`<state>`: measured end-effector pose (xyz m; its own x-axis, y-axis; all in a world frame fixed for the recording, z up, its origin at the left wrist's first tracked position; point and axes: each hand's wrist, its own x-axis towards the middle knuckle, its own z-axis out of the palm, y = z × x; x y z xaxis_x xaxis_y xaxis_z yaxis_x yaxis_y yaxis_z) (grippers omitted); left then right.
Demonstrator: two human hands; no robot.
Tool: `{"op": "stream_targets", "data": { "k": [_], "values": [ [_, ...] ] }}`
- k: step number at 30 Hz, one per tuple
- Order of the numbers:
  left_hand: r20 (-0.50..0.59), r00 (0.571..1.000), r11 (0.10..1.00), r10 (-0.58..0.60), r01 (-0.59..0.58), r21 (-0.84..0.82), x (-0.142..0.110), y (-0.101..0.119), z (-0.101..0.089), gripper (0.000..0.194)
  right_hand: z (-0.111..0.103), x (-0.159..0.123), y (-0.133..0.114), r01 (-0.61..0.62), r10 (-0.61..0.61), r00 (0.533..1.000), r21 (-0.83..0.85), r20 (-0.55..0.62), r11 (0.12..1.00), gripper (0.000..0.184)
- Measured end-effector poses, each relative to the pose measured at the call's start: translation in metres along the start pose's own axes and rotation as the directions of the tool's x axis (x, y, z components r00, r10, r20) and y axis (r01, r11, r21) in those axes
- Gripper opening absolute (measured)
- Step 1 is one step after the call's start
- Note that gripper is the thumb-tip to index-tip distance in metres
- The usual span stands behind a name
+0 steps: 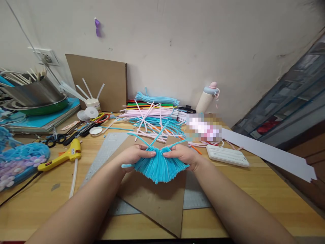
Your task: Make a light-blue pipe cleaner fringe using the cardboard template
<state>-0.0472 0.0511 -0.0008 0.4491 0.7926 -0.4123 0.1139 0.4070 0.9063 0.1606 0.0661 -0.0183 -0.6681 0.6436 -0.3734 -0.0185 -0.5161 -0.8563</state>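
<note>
Between my two hands is a fan-shaped bundle of blue pipe cleaners (159, 169), raised over a piece of brown cardboard (154, 200). My left hand (135, 156) grips its left upper part, thumb pressed on the front. On the other side my right hand (184, 156) pinches the right upper part in the same way. Loose blue ends stick out above both thumbs, and one pokes out to the left under my left hand. The fingers behind the bundle are mostly hidden.
Pink, blue and other pipe cleaners (152, 115) lie heaped behind my hands. At left are a yellow glue gun (61, 157), scissors (56, 138) and a metal bowl (38, 91). A white power bank (227, 156) and a bottle (205, 98) stand to the right. A grey mat (196, 193) lies beneath the cardboard.
</note>
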Motion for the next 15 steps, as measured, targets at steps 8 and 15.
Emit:
{"op": "stream_targets", "data": {
  "k": [8,15],
  "values": [
    [-0.338,0.929,0.986,0.148,-0.164,-0.019,0.001,0.001,0.002,0.028,0.000,-0.001,-0.008,0.155,-0.185,0.980,0.314,0.067,0.936,0.052],
    [-0.359,0.878,0.867,0.316,-0.421,-0.267,0.005,-0.002,0.021,0.017,0.029,0.013,0.010,0.408,-0.388,0.913,0.277,-0.127,0.870,0.036]
  ]
}}
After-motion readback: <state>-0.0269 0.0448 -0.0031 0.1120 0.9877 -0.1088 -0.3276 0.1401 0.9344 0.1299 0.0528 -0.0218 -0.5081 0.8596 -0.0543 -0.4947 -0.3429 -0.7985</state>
